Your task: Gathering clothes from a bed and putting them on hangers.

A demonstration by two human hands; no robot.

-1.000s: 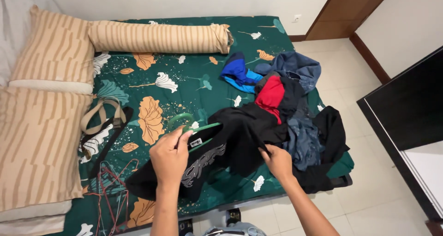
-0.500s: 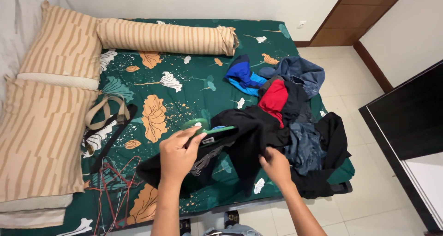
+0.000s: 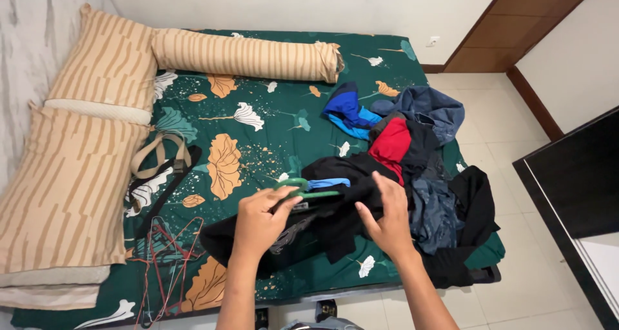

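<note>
Just hands [image 3: 261,217] [image 3: 387,217] on black garment [image 3: 335,220], nr bed edge [image 3: 361,290].

No packages, signs or screens are being shown; only a pale printed graphic [image 3: 293,236] is being glimpsed on the black garment [image 3: 335,207].

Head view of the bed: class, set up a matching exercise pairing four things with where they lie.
Things:
1 bolster
2 wire hangers
3 green hanger
4 red garment

Places:
A in the clothes pile
B along the far edge of the bed
C at the left hand's fingertips
D on the near left of the bedsheet

Pairs: 1-B, 2-D, 3-C, 4-A
</note>
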